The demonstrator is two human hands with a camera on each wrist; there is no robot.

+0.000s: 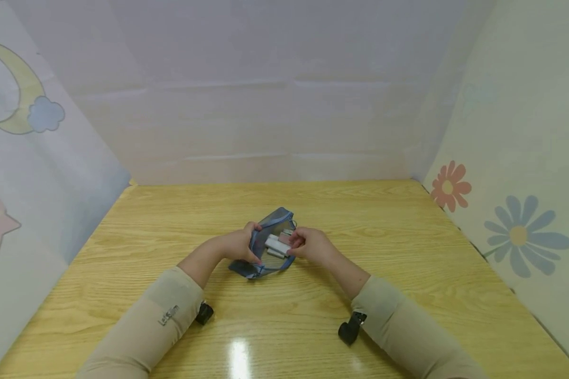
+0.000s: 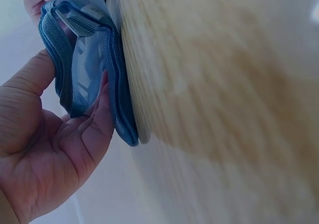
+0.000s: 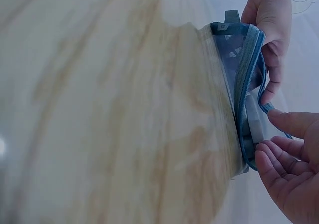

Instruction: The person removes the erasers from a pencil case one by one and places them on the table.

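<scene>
A blue mesh zip pouch [image 1: 274,220] lies on its side on the table, its mouth spread toward the right. My left hand [image 1: 239,245] grips its left end; in the left wrist view the thumb presses one side and the fingers reach against the mesh. Several small white blocks [image 1: 278,246] and a pinkish piece [image 1: 285,239] sit inside the mouth; their kind is unclear. At that mouth is my right hand [image 1: 315,246], its fingers loosely bent near a white block [image 3: 254,126]. In the right wrist view its thumb touches the blue rim, with nothing clearly pinched.
The wooden table [image 1: 384,221] extends all round the pouch. Pale printed sheets rise as a back wall [image 1: 275,121] and at both sides, with flowers on the right one [image 1: 502,158]. Small black devices [image 1: 349,330] are strapped at the wrists.
</scene>
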